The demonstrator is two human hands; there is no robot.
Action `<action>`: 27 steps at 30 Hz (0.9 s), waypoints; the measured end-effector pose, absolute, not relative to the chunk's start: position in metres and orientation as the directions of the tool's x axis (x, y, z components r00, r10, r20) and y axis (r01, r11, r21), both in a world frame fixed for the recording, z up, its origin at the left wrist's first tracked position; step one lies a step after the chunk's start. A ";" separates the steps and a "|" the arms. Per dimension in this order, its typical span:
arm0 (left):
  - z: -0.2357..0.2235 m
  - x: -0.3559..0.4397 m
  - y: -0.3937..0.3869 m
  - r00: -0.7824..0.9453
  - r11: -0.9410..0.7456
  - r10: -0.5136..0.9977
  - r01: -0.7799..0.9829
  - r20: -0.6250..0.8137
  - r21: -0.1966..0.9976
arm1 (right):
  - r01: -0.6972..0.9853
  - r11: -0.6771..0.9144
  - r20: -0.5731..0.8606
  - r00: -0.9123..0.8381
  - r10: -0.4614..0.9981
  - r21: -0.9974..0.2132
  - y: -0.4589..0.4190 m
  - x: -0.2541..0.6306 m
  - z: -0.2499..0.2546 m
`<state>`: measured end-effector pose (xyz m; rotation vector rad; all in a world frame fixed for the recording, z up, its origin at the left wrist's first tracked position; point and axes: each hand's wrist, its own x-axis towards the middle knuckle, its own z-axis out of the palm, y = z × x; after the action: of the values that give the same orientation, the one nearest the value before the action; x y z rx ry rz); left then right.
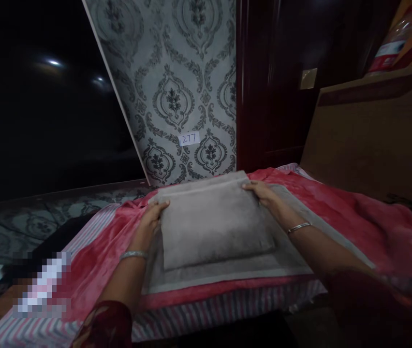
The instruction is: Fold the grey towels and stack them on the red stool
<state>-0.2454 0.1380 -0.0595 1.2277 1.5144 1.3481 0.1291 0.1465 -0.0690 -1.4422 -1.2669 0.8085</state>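
Note:
A grey towel (209,220) lies folded over on itself on a red blanket (354,212) spread across a bed. My left hand (154,215) grips the folded layer's far left edge, fingers curled around it. On the far right corner of the same layer rests my right hand (262,191), fingers closed on the cloth. A silver bangle sits on each wrist. The towel's lower layer (228,278) sticks out flat toward me beneath the fold.
A striped sheet (228,302) hangs at the bed's near edge. Patterned grey wallpaper (177,87) with a small label "277" (189,139) stands behind. A dark wooden door (274,96) and a brown headboard (373,140) are at the right. Dark glass fills the left.

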 end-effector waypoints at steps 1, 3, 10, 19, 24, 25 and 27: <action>-0.044 -0.248 0.139 -0.238 -0.092 0.963 0.143 0.124 0.985 | 0.257 0.138 0.195 0.212 0.958 -0.957 0.148 0.136 -0.054; -0.016 -0.254 0.138 -0.211 -0.301 0.924 0.109 0.318 0.947 | 0.218 0.354 0.395 0.184 0.900 -0.909 0.146 0.149 -0.027; -0.042 -0.277 0.075 -0.070 -0.469 0.823 0.477 0.564 0.743 | 0.534 0.542 0.680 0.089 0.727 -0.649 0.069 0.162 -0.077; -0.173 -0.330 0.019 0.332 -0.413 0.911 0.713 0.246 0.567 | 0.563 0.557 0.482 -0.294 0.825 -0.610 0.008 0.174 -0.214; -0.134 -0.274 0.055 0.313 -0.400 0.912 0.824 0.266 0.402 | 0.747 0.375 0.413 -0.148 0.899 -0.549 0.042 0.159 -0.172; -0.127 -0.249 0.062 0.367 -0.431 0.900 0.832 0.236 0.350 | 0.792 0.343 0.409 -0.129 0.903 -0.506 0.051 0.145 -0.163; -0.120 -0.198 0.073 0.436 -0.470 0.881 0.849 0.182 0.241 | 0.870 0.295 0.366 -0.146 0.919 -0.394 0.069 0.114 -0.152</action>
<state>-0.1978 0.0733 -0.1200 2.5646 1.5521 0.4301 0.1135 0.0686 -0.1518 -1.5901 -2.0292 0.1176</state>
